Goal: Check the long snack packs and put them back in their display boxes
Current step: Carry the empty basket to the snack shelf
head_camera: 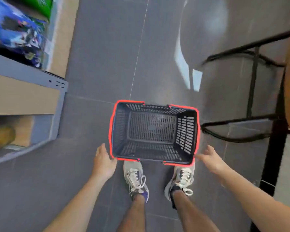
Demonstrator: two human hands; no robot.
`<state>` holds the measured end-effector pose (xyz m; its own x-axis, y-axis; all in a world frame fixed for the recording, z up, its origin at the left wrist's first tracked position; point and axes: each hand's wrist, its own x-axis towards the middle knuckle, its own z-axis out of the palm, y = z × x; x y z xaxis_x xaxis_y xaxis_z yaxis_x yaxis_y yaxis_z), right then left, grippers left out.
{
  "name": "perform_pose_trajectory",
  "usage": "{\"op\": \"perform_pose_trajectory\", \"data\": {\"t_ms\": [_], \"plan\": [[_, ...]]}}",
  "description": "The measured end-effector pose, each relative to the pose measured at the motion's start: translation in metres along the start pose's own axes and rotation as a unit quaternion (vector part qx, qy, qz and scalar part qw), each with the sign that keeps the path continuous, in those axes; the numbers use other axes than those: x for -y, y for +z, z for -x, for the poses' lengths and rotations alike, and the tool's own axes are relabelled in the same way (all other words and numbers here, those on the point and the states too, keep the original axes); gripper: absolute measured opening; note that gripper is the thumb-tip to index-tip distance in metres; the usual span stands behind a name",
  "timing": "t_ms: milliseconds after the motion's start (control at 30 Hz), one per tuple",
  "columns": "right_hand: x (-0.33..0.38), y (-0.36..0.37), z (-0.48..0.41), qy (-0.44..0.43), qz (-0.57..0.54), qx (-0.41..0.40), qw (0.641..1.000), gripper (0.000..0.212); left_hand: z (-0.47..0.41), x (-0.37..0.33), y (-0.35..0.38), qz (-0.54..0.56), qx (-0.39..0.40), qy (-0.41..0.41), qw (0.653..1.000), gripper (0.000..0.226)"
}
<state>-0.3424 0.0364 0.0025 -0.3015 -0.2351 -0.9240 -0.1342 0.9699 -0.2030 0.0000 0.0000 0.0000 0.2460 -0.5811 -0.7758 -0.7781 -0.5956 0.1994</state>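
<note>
A dark shopping basket [186, 129] with a red rim stands on the grey tiled floor just in front of my feet, and nothing lies inside it. My left hand [103, 160] is beside its near left corner with relaxed fingers, holding nothing. My right hand [211, 159] reaches toward the near right corner with fingers extended, close to the rim. No long snack packs or display boxes show clearly; blurred blue and green packages [17, 29] lie on the shelf at upper left.
A grey metal shelf unit [32, 76] with cardboard boxes stands along the left. A black metal frame [253, 91] with a wooden top edge stands at the right. My two sneakers [136, 178] are planted behind the basket. Tiled floor stretches ahead.
</note>
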Motion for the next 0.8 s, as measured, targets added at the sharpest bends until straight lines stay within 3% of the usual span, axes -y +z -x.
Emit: {"op": "perform_pose_trajectory", "data": {"t_ms": [100,200,333,567,800], "plan": [[-0.02,0.023,-0.042,0.023,-0.043,-0.002,0.999,0.056,-0.042,0.012,0.032,0.054,0.013,-0.042,0.998,0.075],[-0.033,0.037,-0.064,0.044,-0.089,0.015,0.995,0.043,-0.06,0.016,0.051,0.1,0.016,-0.072,0.992,0.05],[-0.026,0.025,-0.063,0.004,-0.087,-0.081,0.993,0.043,-0.057,0.01,0.041,0.049,-0.069,-0.062,0.994,0.013],[0.045,-0.047,0.05,-0.085,-0.119,-0.088,0.985,0.032,0.066,-0.047,-0.059,0.163,-0.09,-0.073,0.98,0.016],[0.171,-0.148,0.203,-0.235,-0.145,-0.065,0.959,0.013,0.185,-0.135,-0.199,0.296,-0.144,-0.011,0.944,0.018]]}}
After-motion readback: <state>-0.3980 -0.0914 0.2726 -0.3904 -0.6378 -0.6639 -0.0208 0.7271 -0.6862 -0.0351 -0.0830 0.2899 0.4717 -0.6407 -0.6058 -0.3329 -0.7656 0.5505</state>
